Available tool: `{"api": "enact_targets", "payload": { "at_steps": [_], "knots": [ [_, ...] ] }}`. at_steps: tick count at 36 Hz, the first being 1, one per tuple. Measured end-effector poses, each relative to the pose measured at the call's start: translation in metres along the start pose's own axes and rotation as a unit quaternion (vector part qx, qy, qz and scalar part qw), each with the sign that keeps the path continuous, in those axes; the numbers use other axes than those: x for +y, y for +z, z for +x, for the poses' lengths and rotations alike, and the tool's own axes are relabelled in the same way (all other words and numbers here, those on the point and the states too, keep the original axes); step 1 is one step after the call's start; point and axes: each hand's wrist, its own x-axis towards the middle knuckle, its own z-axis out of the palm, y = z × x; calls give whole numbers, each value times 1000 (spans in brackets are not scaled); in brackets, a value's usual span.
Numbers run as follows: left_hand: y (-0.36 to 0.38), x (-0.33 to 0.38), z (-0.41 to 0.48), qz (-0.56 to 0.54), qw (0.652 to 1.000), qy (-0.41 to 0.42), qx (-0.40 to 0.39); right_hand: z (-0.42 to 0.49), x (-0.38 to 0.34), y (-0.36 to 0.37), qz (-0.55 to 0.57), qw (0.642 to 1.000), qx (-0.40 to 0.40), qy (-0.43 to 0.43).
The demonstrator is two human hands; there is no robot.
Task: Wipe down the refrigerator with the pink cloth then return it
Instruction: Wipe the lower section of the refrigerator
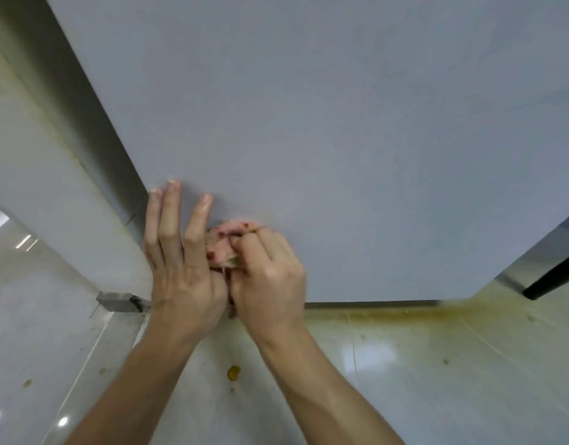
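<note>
Pink cloth [221, 239] is bunched in my right hand [268, 277], low on the refrigerator [341, 123] door. It looks soft and light, so I squeeze the whole bunch. My left hand [180, 271] lies flat on the door beside it, holding nothing. The door is closed, so I cannot see inside.

Looks down on a shiny pale floor [405, 364] with a long yellow smear [405, 313] and one small yellow blob [233, 373]. Shows a pale wall [35, 187] at left, a grey metal block [119, 301] at its foot.
</note>
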Motion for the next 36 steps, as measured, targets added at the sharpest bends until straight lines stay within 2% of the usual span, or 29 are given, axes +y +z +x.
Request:
{"api": "enact_targets", "payload": {
  "at_steps": [5, 8, 11, 14, 18, 20, 23, 25, 27, 32, 36],
  "knots": [
    [-12, 5, 2, 15, 1000, -7, -6, 1, 6, -11, -25, 999, -29, -16],
    [-16, 6, 6, 27, 1000, -1, -9, 5, 23, -44, -12, 999, -5, 36],
    [-17, 9, 15, 24, 1000, -3, -10, 17, 43, -87, -25, 987, 86, 130],
    [-20, 13, 28, 14, 1000, -9, -1, 39, 61, -122, -42, 951, 211, 221],
    [-21, 15, 40, 14, 1000, -10, 0, 57, 54, -117, -19, 931, 274, 242],
    [-21, 12, 43, 20, 1000, -9, -3, 52, 41, -98, -8, 946, 255, 201],
    [-20, 9, 43, 35, 999, 2, -15, 42, 10, -59, -11, 990, 127, 64],
    [-20, 8, 41, 38, 999, 8, -17, 40, -10, -31, -9, 999, 37, -11],
    [-21, 6, 40, 38, 999, 1, -5, 42, -26, -15, 2, 999, -10, -39],
    [-26, 1, 46, 45, 999, 9, 10, 40, -22, -23, 4, 999, -30, -32],
    [-25, 14, 50, 48, 999, 21, 0, 38, 9, -60, -5, 999, 43, 19]
  ]
}}
